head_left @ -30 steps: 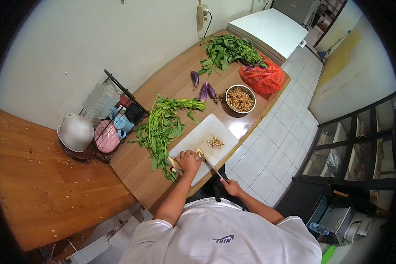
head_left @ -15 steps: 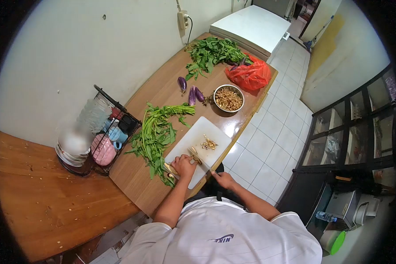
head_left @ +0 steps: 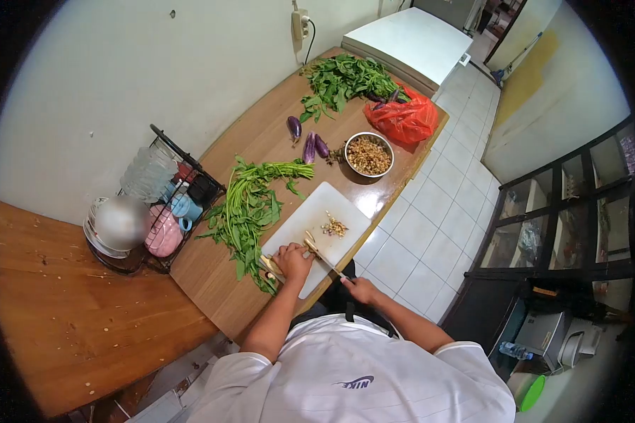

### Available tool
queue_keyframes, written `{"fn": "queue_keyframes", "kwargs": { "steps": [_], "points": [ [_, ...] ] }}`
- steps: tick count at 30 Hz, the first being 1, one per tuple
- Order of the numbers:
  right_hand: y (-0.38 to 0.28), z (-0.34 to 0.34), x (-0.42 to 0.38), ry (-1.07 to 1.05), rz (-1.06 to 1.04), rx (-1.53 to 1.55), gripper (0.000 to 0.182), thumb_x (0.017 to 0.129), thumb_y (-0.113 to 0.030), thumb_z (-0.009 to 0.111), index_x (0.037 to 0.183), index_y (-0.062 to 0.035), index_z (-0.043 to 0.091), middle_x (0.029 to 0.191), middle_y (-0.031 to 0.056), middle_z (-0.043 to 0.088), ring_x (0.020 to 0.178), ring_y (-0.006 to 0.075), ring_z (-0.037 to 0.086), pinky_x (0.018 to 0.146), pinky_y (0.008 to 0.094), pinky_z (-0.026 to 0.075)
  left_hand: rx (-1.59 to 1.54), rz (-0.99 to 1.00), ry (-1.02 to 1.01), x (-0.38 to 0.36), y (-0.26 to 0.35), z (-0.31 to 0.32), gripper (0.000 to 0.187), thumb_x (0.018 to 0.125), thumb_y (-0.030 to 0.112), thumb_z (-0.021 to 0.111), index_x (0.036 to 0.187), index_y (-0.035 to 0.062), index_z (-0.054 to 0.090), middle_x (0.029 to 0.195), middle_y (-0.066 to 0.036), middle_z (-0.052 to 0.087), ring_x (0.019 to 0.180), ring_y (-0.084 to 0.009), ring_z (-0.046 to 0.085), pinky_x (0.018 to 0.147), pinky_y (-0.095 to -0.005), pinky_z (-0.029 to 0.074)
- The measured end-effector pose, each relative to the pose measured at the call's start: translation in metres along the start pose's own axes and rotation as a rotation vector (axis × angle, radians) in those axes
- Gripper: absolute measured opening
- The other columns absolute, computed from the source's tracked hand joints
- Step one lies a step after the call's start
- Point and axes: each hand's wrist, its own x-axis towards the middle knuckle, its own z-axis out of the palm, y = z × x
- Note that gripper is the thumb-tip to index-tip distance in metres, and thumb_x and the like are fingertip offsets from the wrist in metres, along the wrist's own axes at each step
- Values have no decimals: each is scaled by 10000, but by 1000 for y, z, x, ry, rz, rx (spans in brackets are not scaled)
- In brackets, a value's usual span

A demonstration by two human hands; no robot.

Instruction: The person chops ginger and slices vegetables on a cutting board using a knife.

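My right hand (head_left: 360,290) is closed around the handle of a knife (head_left: 326,261), whose blade reaches up and left across the white cutting board (head_left: 282,236). Closed fingers of my left hand (head_left: 293,261) press a pale brown piece of food (head_left: 307,248) onto the board beside the blade. What kind of food it is, I cannot make out. Chopped pieces (head_left: 334,225) lie in a small heap farther up the board. More pale pieces (head_left: 269,266) lie at the board's left edge, partly hidden by my left hand.
Leafy greens (head_left: 250,211) lie left of the board, with another bunch (head_left: 346,83) at the far end. Beyond the board are several eggplants (head_left: 309,149), a metal bowl (head_left: 369,154) of chopped pieces and a red plastic bag (head_left: 406,120). A dish rack (head_left: 203,176) stands by the wall.
The knife blade has turned slightly and lies closer to my left fingertips. Both hands stay almost in place, and the camera view has shifted a little.
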Motion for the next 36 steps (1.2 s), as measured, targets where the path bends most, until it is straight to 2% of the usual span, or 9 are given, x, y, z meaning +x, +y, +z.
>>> {"fn": "queue_keyframes", "kwargs": {
  "steps": [3, 6, 8, 10, 18, 20, 23, 26, 36],
  "points": [
    [-17, 7, 33, 68, -38, -24, 815, 994, -690, 413, 1057, 58, 730, 1050, 344, 693, 1049, 483, 669, 935, 495, 518, 74, 2, -36, 3, 6, -8, 274, 658, 346, 890, 904, 242, 833, 1047, 54, 713, 1098, -217, 555, 1006, -453, 320],
    [-23, 15, 38, 132, -62, 1, 809, 996, -686, 411, 1066, 55, 728, 1054, 340, 695, 1053, 485, 665, 937, 497, 516, 98, -23, -69, 4, 9, -13, 289, 657, 353, 890, 921, 251, 834, 1046, 57, 714, 1099, -217, 555, 1011, -459, 317],
    [-21, 10, 18, 133, -76, 9, 797, 996, -686, 409, 1069, 38, 733, 1052, 326, 702, 1059, 478, 667, 944, 502, 515, 98, -13, -52, 5, 5, -7, 299, 656, 358, 890, 932, 259, 835, 1040, 61, 712, 1091, -216, 554, 1017, -466, 311],
    [-11, 8, 1, 67, -6, -7, 780, 998, -682, 395, 1087, 12, 740, 1086, 311, 699, 1086, 472, 656, 972, 519, 507, 68, -32, -60, 3, 7, -7, 307, 655, 366, 890, 939, 261, 835, 1031, 65, 709, 1080, -213, 552, 1019, -468, 305],
    [-27, 1, 19, 130, -18, -49, 796, 998, -687, 381, 1055, 20, 743, 1073, 292, 711, 1069, 454, 673, 966, 520, 515, 126, 12, -87, 5, 4, -5, 314, 652, 383, 886, 931, 247, 835, 1021, 67, 710, 1082, -203, 554, 996, -455, 300],
    [-32, 0, 23, 123, 4, -37, 785, 991, -685, 421, 1003, 28, 748, 1022, 312, 710, 1042, 457, 679, 911, 498, 529, 142, -17, -95, 7, 7, -8, 312, 644, 384, 885, 917, 242, 834, 1040, 69, 714, 1089, -203, 554, 995, -451, 299],
    [-18, 7, 14, 118, -59, 108, 778, 994, -675, 440, 985, 42, 743, 981, 305, 713, 1006, 449, 688, 887, 484, 528, 87, -54, -87, 5, 6, -5, 306, 641, 380, 883, 907, 237, 832, 1052, 71, 717, 1088, -201, 555, 996, -450, 297],
    [-9, 4, -4, 56, -38, 88, 759, 1002, -660, 447, 974, 40, 737, 951, 299, 712, 970, 439, 692, 870, 481, 523, 61, -26, -32, -2, 1, 0, 301, 650, 372, 878, 915, 236, 832, 1055, 75, 726, 1084, -198, 555, 999, -448, 294],
    [10, -3, -10, 52, -39, -29, 788, 1000, -704, 386, 1007, -6, 751, 1003, 273, 720, 1015, 451, 674, 909, 490, 514, -19, -45, 26, -6, -3, 7, 336, 643, 375, 890, 937, 223, 833, 1066, 77, 756, 1107, -189, 551, 1022, -444, 282]
  ]
}}
